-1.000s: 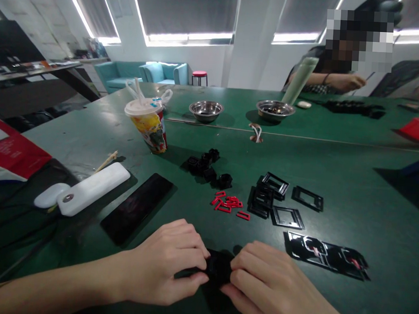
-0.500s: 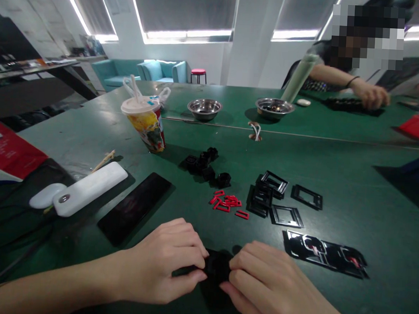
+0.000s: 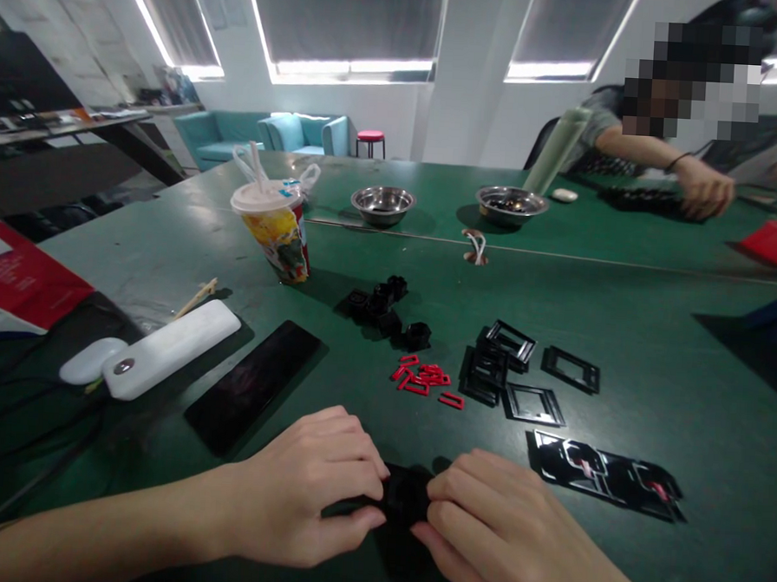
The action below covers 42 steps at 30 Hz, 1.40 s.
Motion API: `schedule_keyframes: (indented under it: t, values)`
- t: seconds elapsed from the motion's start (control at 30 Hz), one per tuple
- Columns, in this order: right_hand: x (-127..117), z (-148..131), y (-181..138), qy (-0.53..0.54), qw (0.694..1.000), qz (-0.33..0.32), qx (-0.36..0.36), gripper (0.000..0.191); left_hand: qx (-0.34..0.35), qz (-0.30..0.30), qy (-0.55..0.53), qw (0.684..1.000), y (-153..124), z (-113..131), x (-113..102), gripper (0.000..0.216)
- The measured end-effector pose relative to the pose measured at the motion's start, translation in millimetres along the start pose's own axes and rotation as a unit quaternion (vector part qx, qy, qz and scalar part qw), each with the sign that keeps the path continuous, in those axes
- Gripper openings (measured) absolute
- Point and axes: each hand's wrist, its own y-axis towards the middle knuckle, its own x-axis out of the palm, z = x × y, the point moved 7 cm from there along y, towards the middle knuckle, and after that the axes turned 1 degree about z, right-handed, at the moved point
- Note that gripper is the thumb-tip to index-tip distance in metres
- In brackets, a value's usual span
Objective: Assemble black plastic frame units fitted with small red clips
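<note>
A small black plastic part [image 3: 405, 493] is held between my two hands, low over the green table. My left hand [image 3: 318, 487] pinches its left end with thumb and fingers. On the opposite end, my right hand [image 3: 490, 522] grips it the same way. Fingers cover much of the part, so its full shape is hidden. Beyond the hands lie several small red plastic frames [image 3: 423, 376] and several black rectangular frames [image 3: 487, 371]. A glossy black panel [image 3: 606, 476] with red bits rests to the right of my right hand. Several chunky black pieces [image 3: 381, 306] sit farther back.
A phone [image 3: 253, 386], a white power bank [image 3: 175, 349] and cables are at the left. Behind stand a drink cup [image 3: 275, 233] and two metal bowls [image 3: 383, 206] [image 3: 511, 207]. Across the table, a person's hand [image 3: 705, 188] rests on a dark object.
My camera view has shifted slightly, so everything sits a little lower and to the right. Both hands keep the same hold on the black part.
</note>
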Motion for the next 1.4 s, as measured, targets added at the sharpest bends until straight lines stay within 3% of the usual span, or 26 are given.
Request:
schedule_keyframes:
  t: [0.27,0.6,0.8,0.97,1.1,1.27,1.4]
  values:
    - [-5,0,0,0.0,1.0,0.009,-0.004,0.022,-0.004,-0.002,-0.004,1.0,-3,0,1,0.003]
    - [-23,8,4,-0.041,0.992,0.116,0.01,0.018,0.016,-0.003,0.012,1.0,2,5,-1,0.009]
    - [-30,15,3,-0.08,0.986,0.143,0.037,0.02,0.038,-0.008,0.026,0.999,0,7,1,0.007]
    - [-30,20,3,-0.126,0.979,0.148,0.064,0.019,0.054,-0.003,0.037,0.998,-1,9,1,0.009]
    - [-28,23,1,-0.166,0.972,0.149,0.076,0.018,0.029,0.009,0.038,0.999,-2,7,-2,0.005]
    - [-25,28,-2,-0.22,0.962,0.135,0.087,0.02,0.003,0.001,0.018,1.0,-1,3,-1,0.033]
    - [-19,33,-4,-0.267,0.952,0.114,0.1,0.025,0.004,-0.002,0.024,1.0,-1,2,-1,0.037]
